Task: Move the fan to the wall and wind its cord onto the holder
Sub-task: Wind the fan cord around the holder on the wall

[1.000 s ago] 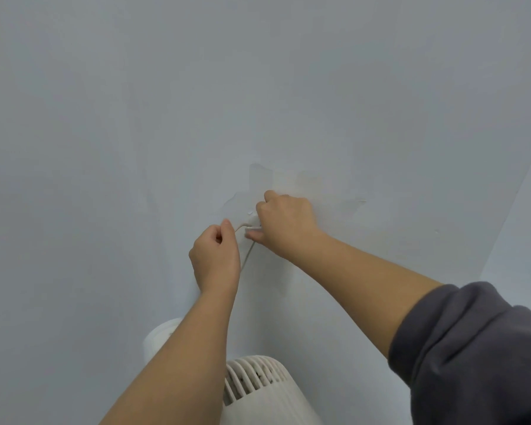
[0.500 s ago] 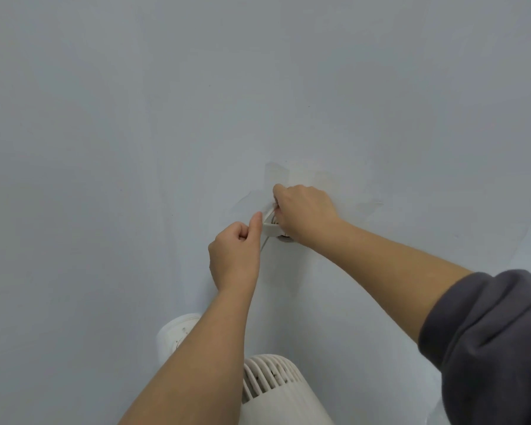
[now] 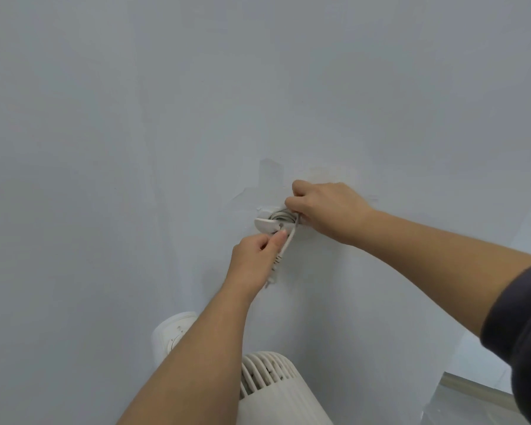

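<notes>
A white round cord holder (image 3: 269, 224) is fixed to the pale wall (image 3: 196, 102), with several loops of white cord (image 3: 281, 215) wound behind its front disc. My right hand (image 3: 328, 210) grips the cord at the holder's right side. My left hand (image 3: 255, 260) is just below the holder, pinching the cord's loose end, and the white plug (image 3: 273, 273) hangs from it. The white fan (image 3: 276, 391) stands against the wall below, its ribbed top and a round part to the left showing; my left forearm hides part of it.
A patched, lighter area of paint (image 3: 270, 176) surrounds the holder. At the lower right a metal strip (image 3: 478, 391) runs along the floor beside a lighter wall surface. My dark sleeve (image 3: 521, 342) fills the right edge.
The holder and its wound cord have come into sight. My left hand has dropped below the holder with the plug end, and my right hand has shifted to the holder's right side.
</notes>
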{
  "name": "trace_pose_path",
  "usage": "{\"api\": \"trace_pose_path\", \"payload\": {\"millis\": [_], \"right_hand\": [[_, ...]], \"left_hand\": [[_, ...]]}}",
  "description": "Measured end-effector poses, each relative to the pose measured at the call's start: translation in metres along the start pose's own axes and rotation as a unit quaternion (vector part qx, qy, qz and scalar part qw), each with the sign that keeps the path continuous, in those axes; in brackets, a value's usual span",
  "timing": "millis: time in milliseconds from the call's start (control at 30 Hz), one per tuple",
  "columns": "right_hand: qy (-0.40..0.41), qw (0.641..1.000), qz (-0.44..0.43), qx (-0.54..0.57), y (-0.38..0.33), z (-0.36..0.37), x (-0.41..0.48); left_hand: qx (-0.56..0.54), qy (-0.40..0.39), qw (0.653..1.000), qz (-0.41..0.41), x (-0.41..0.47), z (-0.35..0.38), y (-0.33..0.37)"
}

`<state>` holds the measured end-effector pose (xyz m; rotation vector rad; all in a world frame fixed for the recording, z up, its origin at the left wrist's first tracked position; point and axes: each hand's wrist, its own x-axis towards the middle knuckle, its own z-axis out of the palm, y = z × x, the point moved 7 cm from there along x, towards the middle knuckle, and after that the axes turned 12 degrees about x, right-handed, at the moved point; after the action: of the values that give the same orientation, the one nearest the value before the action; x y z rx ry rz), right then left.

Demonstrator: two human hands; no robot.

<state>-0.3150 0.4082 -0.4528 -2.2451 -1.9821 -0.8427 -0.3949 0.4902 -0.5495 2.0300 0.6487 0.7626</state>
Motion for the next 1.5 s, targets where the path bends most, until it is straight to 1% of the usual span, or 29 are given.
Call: {"api": "trace_pose_path", "payload": {"millis": [100, 233, 333, 400, 433, 567, 700, 833, 933, 1033, 1100, 1133, 1233, 1333, 1500], "right_hand": [[-0.006, 0.998, -0.05, -0.041, -0.001, -0.003, -0.006], [-0.03, 0.996, -0.069, -0.056, 0.002, -0.002, -0.014], [-0.034, 0.995, -0.068, -0.07, 0.002, -0.003, -0.019], [-0.064, 0.993, -0.049, -0.089, 0.005, 0.002, -0.019], [-0.064, 0.992, -0.05, -0.094, 0.005, 0.003, -0.02], [-0.005, 0.985, -0.119, -0.121, 0.003, 0.004, -0.03], [0.012, 0.984, -0.133, -0.118, 0.003, 0.008, -0.033], [0.031, 0.991, -0.103, -0.081, 0.002, 0.008, -0.028], [0.022, 0.995, -0.06, -0.071, 0.002, 0.015, -0.024], [0.013, 0.997, -0.019, -0.074, 0.003, 0.02, -0.025], [-0.022, 0.997, 0.003, -0.069, 0.003, 0.025, -0.026], [-0.026, 0.998, 0.008, -0.064, 0.002, 0.025, -0.026], [-0.018, 0.998, 0.024, -0.059, 0.001, 0.023, -0.025], [-0.028, 0.997, 0.037, -0.056, -0.002, 0.022, -0.025], [-0.018, 0.996, 0.085, -0.038, -0.001, 0.022, -0.023]], "left_hand": [[-0.006, -0.043, 0.999, 0.007, 0.001, 0.012, 0.002], [0.02, -0.125, 0.992, 0.005, -0.004, 0.029, 0.0], [0.037, -0.174, 0.984, -0.004, -0.008, 0.037, -0.002], [0.041, -0.186, 0.982, -0.012, -0.008, 0.039, -0.004], [0.045, -0.189, 0.981, -0.016, -0.008, 0.039, -0.005], [0.057, -0.217, 0.974, -0.027, -0.008, 0.044, -0.01], [0.071, -0.221, 0.972, -0.04, -0.008, 0.046, -0.012], [0.082, -0.267, 0.958, -0.067, -0.014, 0.052, -0.014], [0.095, -0.295, 0.947, -0.084, -0.017, 0.054, -0.015], [0.118, -0.297, 0.943, -0.092, -0.017, 0.056, -0.016], [0.127, -0.299, 0.941, -0.095, -0.017, 0.058, -0.017], [0.127, -0.301, 0.94, -0.095, -0.016, 0.059, -0.018], [0.129, -0.299, 0.941, -0.094, -0.015, 0.06, -0.018], [0.134, -0.299, 0.94, -0.095, -0.015, 0.061, -0.017], [0.136, -0.29, 0.941, -0.105, -0.015, 0.06, -0.017]]}}
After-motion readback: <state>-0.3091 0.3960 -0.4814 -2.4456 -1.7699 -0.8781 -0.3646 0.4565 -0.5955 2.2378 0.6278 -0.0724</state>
